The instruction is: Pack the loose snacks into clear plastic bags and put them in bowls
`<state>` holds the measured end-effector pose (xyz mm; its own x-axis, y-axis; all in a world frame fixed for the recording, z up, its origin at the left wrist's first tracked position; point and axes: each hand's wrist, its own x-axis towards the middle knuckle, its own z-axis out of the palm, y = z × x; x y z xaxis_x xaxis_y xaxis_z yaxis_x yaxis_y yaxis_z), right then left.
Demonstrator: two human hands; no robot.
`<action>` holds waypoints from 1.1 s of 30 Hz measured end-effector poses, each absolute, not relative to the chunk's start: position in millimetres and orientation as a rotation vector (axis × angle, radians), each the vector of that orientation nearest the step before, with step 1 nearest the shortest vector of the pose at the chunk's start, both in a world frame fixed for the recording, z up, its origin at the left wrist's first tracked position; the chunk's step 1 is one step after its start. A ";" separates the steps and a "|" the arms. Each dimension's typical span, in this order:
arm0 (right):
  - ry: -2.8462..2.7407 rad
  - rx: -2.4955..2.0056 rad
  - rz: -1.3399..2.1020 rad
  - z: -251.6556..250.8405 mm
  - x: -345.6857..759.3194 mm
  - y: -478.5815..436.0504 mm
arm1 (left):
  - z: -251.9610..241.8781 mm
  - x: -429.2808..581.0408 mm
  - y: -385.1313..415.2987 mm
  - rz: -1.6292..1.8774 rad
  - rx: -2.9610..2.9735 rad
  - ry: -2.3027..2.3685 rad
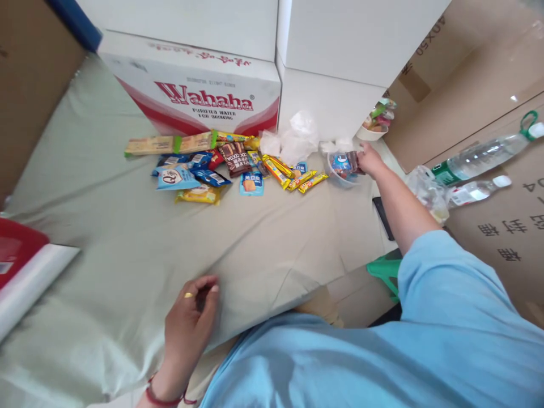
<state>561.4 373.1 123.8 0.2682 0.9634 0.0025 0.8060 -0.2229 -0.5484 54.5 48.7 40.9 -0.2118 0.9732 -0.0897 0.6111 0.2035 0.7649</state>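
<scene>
My left hand [191, 314] rests on the cloth near the front edge, its fingers curled in loosely with nothing visible in them. Out to the right, my right hand [370, 160] is closed on a brown snack packet [353, 162] at the rim of a clear plastic tub [340, 180]. A blue-printed packet [340, 163] shows inside that tub. Left of it lie yellow stick-shaped snack packs [278, 171], a pale blue packet [251, 184], brown cocoa packets [235, 158] and a light blue bag [176, 177]. The right fingertips are partly hidden.
Behind the snacks stand a Wahaha water carton [204, 93] and white boxes [331, 96]. Crumpled clear plastic [300, 139] lies against them. On the right are a white bowl of snacks [373, 133], plastic bottles [480, 158] and a green stool [386, 272]. A red object [19, 249] is at far left.
</scene>
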 end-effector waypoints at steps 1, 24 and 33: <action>-1.616 -2.138 0.363 117.4 555.8 371.4 | 40.4 56.5 47.2 0.829 1.529 1.903; -2.595 -1.570 -0.228 136.0 381.9 376.9 | 35.0 61.5 40.2 1.040 1.801 1.748; -1.985 -1.731 -0.034 140.4 407.0 358.3 | 39.1 62.2 38.8 1.045 1.705 1.780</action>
